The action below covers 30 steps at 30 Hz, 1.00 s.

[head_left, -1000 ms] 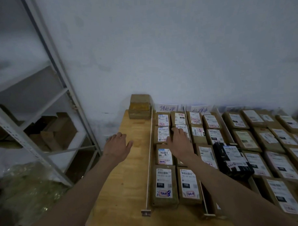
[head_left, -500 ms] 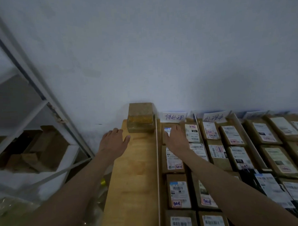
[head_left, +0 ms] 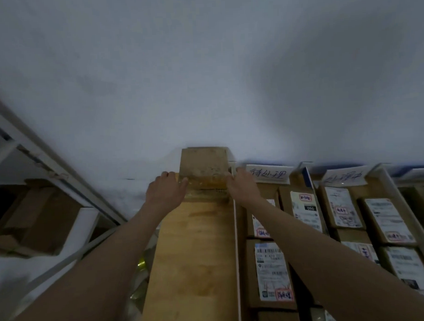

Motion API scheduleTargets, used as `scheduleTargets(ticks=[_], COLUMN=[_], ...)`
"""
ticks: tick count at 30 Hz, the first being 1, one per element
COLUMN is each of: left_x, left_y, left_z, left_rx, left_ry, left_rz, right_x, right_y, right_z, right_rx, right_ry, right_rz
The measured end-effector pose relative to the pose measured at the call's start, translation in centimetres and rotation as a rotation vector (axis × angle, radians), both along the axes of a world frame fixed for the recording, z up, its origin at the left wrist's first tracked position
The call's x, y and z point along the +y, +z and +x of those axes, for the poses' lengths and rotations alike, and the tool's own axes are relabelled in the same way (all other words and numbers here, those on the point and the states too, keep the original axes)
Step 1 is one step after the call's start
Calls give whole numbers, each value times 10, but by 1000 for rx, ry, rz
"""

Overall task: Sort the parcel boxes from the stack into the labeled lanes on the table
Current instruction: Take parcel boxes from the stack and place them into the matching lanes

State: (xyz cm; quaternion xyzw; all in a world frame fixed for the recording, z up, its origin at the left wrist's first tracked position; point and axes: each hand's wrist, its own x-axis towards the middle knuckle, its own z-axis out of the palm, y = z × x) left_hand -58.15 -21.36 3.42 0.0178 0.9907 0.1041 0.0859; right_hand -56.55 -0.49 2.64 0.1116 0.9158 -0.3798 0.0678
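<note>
Pick-up step: left hand (head_left: pixel 165 191) and right hand (head_left: pixel 240 186) clasp the top parcel box (head_left: pixel 203 169) of the stack; next, lift it clear and read its label.

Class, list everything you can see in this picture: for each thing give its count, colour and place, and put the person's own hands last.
Stack of parcel boxes: one stack, brown, far end of the bare wooden strip, against the wall.
Table: one, light wood, centre.
Lane dividers: at least three, white, running away from the camera.
Lane labels: two readable cards, white, handwritten, at the wall; more to the right, blurred.
Sorted parcels: many, brown with white labels, in the lanes on the right.
Shelf rack: one, white, left, holding brown cartons.
Wall: white, behind.
Left hand: on the stack's left side.
Right hand: on its right side.
</note>
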Motion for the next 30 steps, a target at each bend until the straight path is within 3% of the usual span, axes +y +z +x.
scheduleTargets(ticks=[5,13,23,30], left_x=[10,15,8,-8], left_y=[-24,-26,27,42], left_z=[-30,-18,94,178], left_rx=[-42,16,9,59], left_ry=[83,127,0,-56], left_rz=[156,300,574,603], right_x=[-10,-12,12,18], right_y=[-30,-28,17,48], right_z=[-38,-30,69,154], right_rx=[-46,-35,-58,-180], right_ry=[-24,-68,-192,-260], right_rz=[-126,-212,-293,-368])
